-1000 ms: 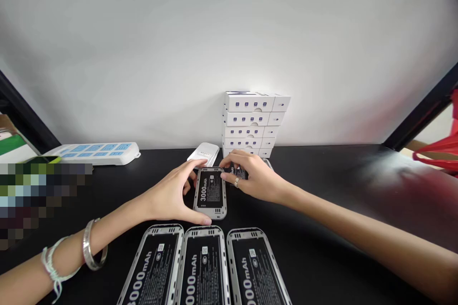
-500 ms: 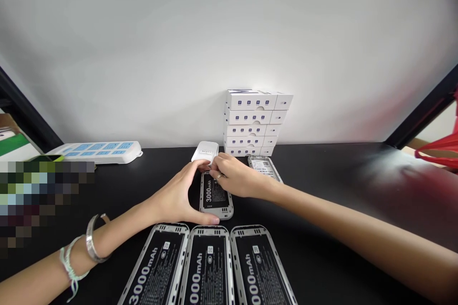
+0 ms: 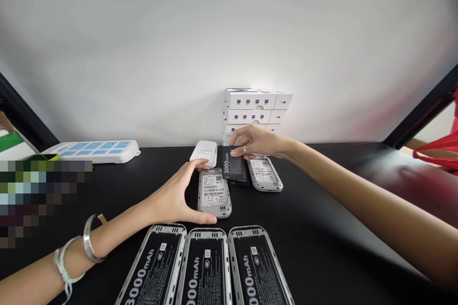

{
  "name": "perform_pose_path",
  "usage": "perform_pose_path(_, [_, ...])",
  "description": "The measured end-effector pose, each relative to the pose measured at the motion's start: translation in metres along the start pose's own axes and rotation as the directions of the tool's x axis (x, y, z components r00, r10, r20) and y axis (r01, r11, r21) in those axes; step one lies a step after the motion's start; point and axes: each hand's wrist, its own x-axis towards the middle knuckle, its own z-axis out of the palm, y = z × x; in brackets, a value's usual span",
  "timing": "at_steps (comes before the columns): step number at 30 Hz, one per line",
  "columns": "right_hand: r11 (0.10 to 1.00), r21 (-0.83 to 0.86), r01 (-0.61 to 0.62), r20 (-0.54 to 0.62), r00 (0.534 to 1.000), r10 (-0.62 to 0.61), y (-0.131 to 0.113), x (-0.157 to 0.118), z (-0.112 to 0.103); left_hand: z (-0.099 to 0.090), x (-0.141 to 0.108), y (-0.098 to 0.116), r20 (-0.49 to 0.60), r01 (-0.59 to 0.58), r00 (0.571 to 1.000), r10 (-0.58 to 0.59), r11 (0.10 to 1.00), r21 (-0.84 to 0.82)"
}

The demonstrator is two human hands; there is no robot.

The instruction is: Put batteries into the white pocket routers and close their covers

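My left hand (image 3: 175,195) spans a grey open-backed device (image 3: 214,193), thumb at its near end and fingertips at its far end. A white printed label shows inside that device's bay. Pinched in my right hand (image 3: 255,142) is a flat black battery (image 3: 233,166) marked 3000mAh, tilted up just right of the device. Partly hidden behind it, another dark battery (image 3: 240,182) appears to lie on the table. A second open device (image 3: 265,175) with a white label rests to the right. Nearest me, three open devices (image 3: 231,253) lie side by side, each holding a black battery.
Behind my hands stands a stack of white boxes (image 3: 246,101) against the pale wall. A white cover (image 3: 203,147) lies at the table's back, left of the stack. Farther left is a white power strip (image 3: 121,152). Red material (image 3: 438,147) hangs at the right edge.
The battery has come out of the device under my left hand and moved up and right in my right hand. My left hand still spans that device.
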Motion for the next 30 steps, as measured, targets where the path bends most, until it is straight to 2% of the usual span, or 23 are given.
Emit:
perform_pose_path(3, [0.996,-0.052,-0.078,0.062,0.995,0.081,0.014,0.002,-0.012,-0.001,0.0,-0.002,0.006,-0.021,1.0,0.021,1.0,-0.015])
perform_pose_path(5, [0.985,-0.125,-0.122,0.048,0.99,0.129,0.019,0.001,-0.011,-0.001,0.0,-0.003,0.006,-0.033,0.999,0.033,0.999,-0.024])
perform_pose_path(8, [0.941,-0.31,-0.135,-0.058,0.991,0.123,0.021,-0.004,-0.001,0.0,0.0,-0.003,0.014,-0.024,1.0,0.025,0.999,-0.024])
perform_pose_path(11, [0.849,-0.505,-0.158,-0.215,0.975,0.053,0.024,-0.01,0.013,-0.001,0.0,-0.002,0.026,-0.018,0.999,0.018,1.0,-0.015])
perform_pose_path(13, [0.791,-0.581,-0.192,-0.298,0.954,0.013,0.026,-0.012,0.023,-0.002,0.001,-0.002,0.043,-0.022,0.999,0.022,1.0,-0.005])
perform_pose_path(16, [0.74,-0.643,-0.196,-0.35,0.935,-0.056,0.027,-0.015,0.034,-0.003,0.001,-0.001,0.058,-0.028,0.998,0.028,1.0,-0.007])
perform_pose_path(21, [0.722,-0.687,-0.078,-0.315,0.928,-0.199,0.026,-0.034,0.034,-0.002,0.0,-0.001,0.043,-0.023,0.999,0.025,0.999,-0.031])
perform_pose_path(23, [0.723,-0.689,-0.049,-0.276,0.94,-0.199,0.031,-0.051,0.028,-0.002,0.0,-0.001,0.026,-0.03,0.999,0.031,0.999,-0.038])
perform_pose_path(27, [0.779,-0.627,-0.025,-0.165,0.981,-0.101,0.05,-0.08,0.017,-0.003,0.0,-0.001,0.045,-0.013,0.999,0.015,0.999,-0.046])
perform_pose_path(30, [0.778,-0.628,0.022,-0.178,0.969,-0.171,0.054,-0.086,0.021,-0.003,0.0,0.001,0.038,-0.011,0.999,0.013,0.999,-0.05])
